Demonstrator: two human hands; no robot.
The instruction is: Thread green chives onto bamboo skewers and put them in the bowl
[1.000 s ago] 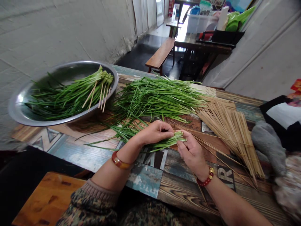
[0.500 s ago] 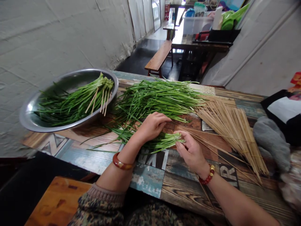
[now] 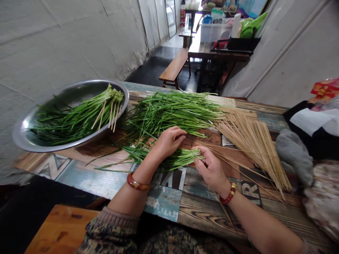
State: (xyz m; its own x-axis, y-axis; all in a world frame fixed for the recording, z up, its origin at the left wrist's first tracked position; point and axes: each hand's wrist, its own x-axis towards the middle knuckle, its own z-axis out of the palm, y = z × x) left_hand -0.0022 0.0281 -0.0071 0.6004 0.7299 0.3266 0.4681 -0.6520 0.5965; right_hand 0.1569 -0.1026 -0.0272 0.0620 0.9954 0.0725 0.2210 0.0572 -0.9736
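A small bunch of garlic chives [image 3: 181, 158] lies on the table in front of me, pale stem ends to the right. My right hand [image 3: 211, 167] pinches those stem ends between thumb and fingers. My left hand [image 3: 169, 141] is over the leafy part, fingers curled and pressed together; what they hold, if anything, is hidden. Behind the hands is a large heap of garlic chives [image 3: 172, 111]. Bamboo skewers [image 3: 254, 148] fan out at the right, a few loose ones reaching toward my right hand. One thin stick shows below my right wrist.
At the left a steel basin [image 3: 71, 144] holds skewered chives [image 3: 79, 116]. A grey plastic bag [image 3: 292, 153] and a clear bag [image 3: 321, 197] sit at the table's right. Beyond stand a wooden bench [image 3: 174, 65] and another table [image 3: 222, 55]. A wooden stool [image 3: 60, 229] is below left.
The whole view has shifted slightly, so the table's things appear further left. Both hands stay by the small bunch, with the right still pinching the stem ends.
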